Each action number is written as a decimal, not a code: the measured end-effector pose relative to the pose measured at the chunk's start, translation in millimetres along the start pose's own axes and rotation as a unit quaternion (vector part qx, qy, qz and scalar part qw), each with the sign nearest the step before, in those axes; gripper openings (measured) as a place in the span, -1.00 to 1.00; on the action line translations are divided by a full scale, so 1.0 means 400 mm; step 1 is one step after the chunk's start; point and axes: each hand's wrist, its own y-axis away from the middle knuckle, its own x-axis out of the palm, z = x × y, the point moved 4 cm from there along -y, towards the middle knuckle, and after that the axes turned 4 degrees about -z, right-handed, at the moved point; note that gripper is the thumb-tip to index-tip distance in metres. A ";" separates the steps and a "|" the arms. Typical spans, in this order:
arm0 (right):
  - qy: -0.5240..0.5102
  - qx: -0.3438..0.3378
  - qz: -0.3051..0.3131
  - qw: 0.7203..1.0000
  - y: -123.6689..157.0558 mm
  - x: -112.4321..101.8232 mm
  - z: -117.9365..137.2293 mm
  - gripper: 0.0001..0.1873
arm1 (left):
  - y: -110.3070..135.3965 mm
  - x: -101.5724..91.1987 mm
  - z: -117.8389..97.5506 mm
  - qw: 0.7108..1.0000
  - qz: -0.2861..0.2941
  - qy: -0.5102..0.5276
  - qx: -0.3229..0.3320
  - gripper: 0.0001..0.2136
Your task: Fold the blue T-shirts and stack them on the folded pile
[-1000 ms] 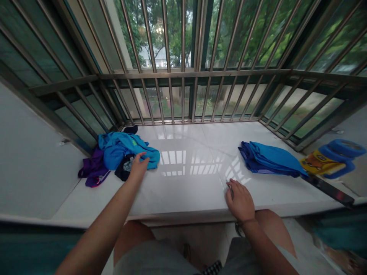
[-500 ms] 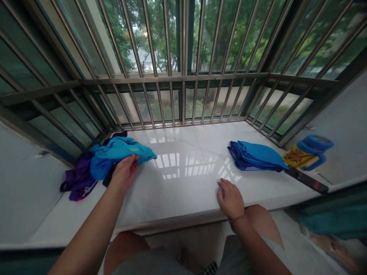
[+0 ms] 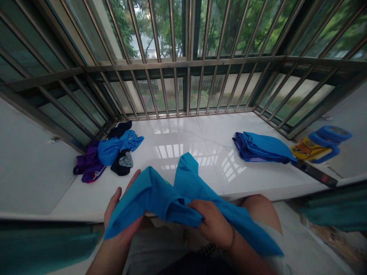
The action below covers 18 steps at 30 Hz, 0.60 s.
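Observation:
A bright blue garment [image 3: 156,193], apparently a short-sleeved shirt, hangs loosely over my lap and the near edge of the ledge. My right hand [image 3: 213,221] is closed on its bunched middle, around an opening that looks like the collar. My left hand [image 3: 111,209] lies under the left part of the cloth, palm up with fingers stretched out, partly covered by it. One corner of the garment points up over the ledge, and another trails to the lower right across my right forearm.
On the white ledge [image 3: 200,172], crumpled blue [image 3: 110,151], purple [image 3: 90,162] and dark clothes lie at left. Folded blue clothes [image 3: 262,147] are stacked at right, beside a blue-and-yellow container [image 3: 309,149] and a dark flat object [image 3: 317,175]. Metal bars [image 3: 187,91] border the back.
The bright blue garment has come off the left pile to in front of me. My right hand has left the ledge and taken hold of it; my left hand has opened beneath it.

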 end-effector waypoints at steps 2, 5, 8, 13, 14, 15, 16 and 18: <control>-0.057 0.070 0.006 0.996 0.005 -0.018 0.016 -0.75 | -0.017 -0.014 -0.007 1.000 -0.024 0.010 0.006 -0.43; -0.149 0.131 -0.034 0.980 0.018 -0.035 0.020 -0.70 | -0.015 -0.044 0.013 0.996 -0.090 -0.019 0.001 -0.46; -0.209 0.213 -0.113 0.948 0.039 -0.020 0.004 -0.57 | 0.022 -0.059 0.082 0.989 -0.130 -0.065 0.015 -0.43; -0.156 0.232 -0.101 0.955 0.069 0.058 0.043 -0.56 | 0.120 -0.062 0.258 0.963 -0.084 -0.256 -0.030 -0.30; -0.124 0.205 -0.050 0.969 0.072 0.079 0.060 -0.57 | 0.137 -0.058 0.286 0.949 -0.049 -0.307 -0.050 -0.28; -0.094 0.171 0.006 0.981 0.075 0.098 0.077 -0.52 | 0.149 -0.053 0.304 0.934 -0.022 -0.353 -0.058 -0.27; -0.068 0.132 0.063 0.987 0.079 0.114 0.092 -0.39 | 0.158 -0.047 0.313 0.919 -0.010 -0.391 -0.058 -0.26; -0.041 0.055 0.146 0.987 0.086 0.128 0.115 -0.08 | 0.162 -0.036 0.305 0.895 -0.031 -0.443 -0.049 -0.29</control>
